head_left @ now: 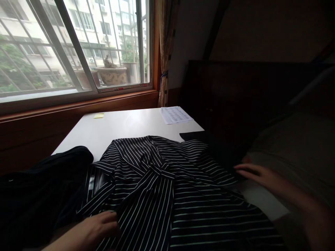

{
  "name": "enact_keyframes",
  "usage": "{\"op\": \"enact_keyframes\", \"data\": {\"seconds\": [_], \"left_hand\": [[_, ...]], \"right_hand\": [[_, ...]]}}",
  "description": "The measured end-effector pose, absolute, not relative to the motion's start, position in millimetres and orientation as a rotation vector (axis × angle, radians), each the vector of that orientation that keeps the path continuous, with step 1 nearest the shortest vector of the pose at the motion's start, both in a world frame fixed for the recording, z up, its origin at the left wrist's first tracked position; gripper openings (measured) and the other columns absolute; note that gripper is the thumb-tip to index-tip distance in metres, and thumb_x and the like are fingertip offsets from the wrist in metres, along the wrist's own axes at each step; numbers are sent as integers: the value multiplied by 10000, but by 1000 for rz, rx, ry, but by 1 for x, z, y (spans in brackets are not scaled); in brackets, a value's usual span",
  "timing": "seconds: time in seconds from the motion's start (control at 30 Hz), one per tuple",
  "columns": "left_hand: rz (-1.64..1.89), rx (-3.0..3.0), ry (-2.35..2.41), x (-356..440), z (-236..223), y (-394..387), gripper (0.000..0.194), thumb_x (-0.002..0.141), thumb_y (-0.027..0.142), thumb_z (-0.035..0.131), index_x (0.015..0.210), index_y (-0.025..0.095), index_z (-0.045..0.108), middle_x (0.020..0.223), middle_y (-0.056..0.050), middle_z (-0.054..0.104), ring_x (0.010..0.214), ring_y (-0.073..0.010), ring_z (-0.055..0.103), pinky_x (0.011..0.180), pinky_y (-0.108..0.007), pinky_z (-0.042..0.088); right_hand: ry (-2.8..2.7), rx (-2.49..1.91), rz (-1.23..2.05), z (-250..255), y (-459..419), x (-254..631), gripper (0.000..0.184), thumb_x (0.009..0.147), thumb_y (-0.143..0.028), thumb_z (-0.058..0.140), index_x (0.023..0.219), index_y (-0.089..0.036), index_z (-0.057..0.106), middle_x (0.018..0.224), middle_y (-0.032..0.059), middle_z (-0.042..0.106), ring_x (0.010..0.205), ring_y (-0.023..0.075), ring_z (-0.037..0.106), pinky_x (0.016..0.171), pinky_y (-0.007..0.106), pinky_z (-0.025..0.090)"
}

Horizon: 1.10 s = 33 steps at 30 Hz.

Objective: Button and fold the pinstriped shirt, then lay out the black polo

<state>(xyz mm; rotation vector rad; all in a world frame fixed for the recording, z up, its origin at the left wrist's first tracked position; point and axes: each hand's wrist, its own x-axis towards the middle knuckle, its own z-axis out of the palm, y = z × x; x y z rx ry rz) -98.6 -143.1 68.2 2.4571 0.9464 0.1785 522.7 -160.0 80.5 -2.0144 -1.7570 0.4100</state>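
A black garment with thin white stripes [199,205], a shirt or dress with a knotted tie at its middle, lies spread over the white table [125,123]. Its lower end runs out of view at the bottom. My left hand [101,226] is at its lower left edge, the fingers curled and closed. Those fingertips are hidden, so what they grip, if anything, does not show. Past the garment's right edge, my right hand [255,173] is raised with its fingers stretched out and nothing in them.
Dark clothing [44,184] is heaped on the left. Printed sheets [176,115] lie at the table's far right corner, and a yellow note [98,115] at the far left. Dark cloth [217,143] lies along the right side. Behind the table is a barred window [104,45] with a curtain [164,52].
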Motion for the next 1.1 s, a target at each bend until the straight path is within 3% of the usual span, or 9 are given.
{"op": "enact_keyframes", "data": {"seconds": [0.1,0.2,0.37,0.63,0.83,0.97,1.1], "left_hand": [[286,2488,1009,-92,70,-108,231,977,301,530,1183,321,634,1199,-31,661,1049,-184,656,914,-295,569],[463,2570,1144,-85,54,-64,284,992,366,509,1252,300,602,1319,-53,597,1199,-226,594,1049,-403,511],[574,2702,1312,-83,22,-8,378,989,454,486,1301,267,588,1422,-76,536,1341,-279,493,1123,-494,437],[472,2742,1563,-95,-14,30,498,993,486,447,1428,252,505,1542,-73,435,1472,-321,305,1178,-563,315],[364,2680,1685,-102,-27,29,524,1005,505,402,1489,303,423,1581,-39,376,1471,-313,311,1173,-567,298],[386,2687,1662,-103,-11,35,497,1005,509,397,1440,289,490,1493,-62,492,1377,-293,449,1144,-498,366],[462,2621,1734,-101,10,68,422,991,473,429,1303,251,607,1352,-82,577,1234,-295,536,1078,-462,431]], "right_hand": [[-1634,-2079,466,56,-66,525,453,777,-590,656,1073,-257,741,1114,81,744,1046,341,679,925,436,534],[-1585,-2075,527,40,-9,519,549,746,-650,679,1073,-213,734,1158,121,730,1049,335,677,909,407,531],[-1449,-1931,896,30,26,513,398,718,-590,746,802,-202,719,836,61,752,803,254,693,690,308,534],[-1236,-1901,738,44,85,548,224,859,-429,603,843,-212,655,799,64,718,741,216,667,664,301,534],[-1203,-1991,687,50,138,553,145,771,-329,719,740,-199,665,680,45,681,722,211,644,664,285,504],[-1157,-1964,890,38,144,548,180,723,-332,764,711,-187,659,624,51,677,625,212,644,568,289,510],[-1084,-1807,1011,28,129,546,159,785,-342,705,773,-198,639,671,47,686,602,188,650,535,273,525]]}}
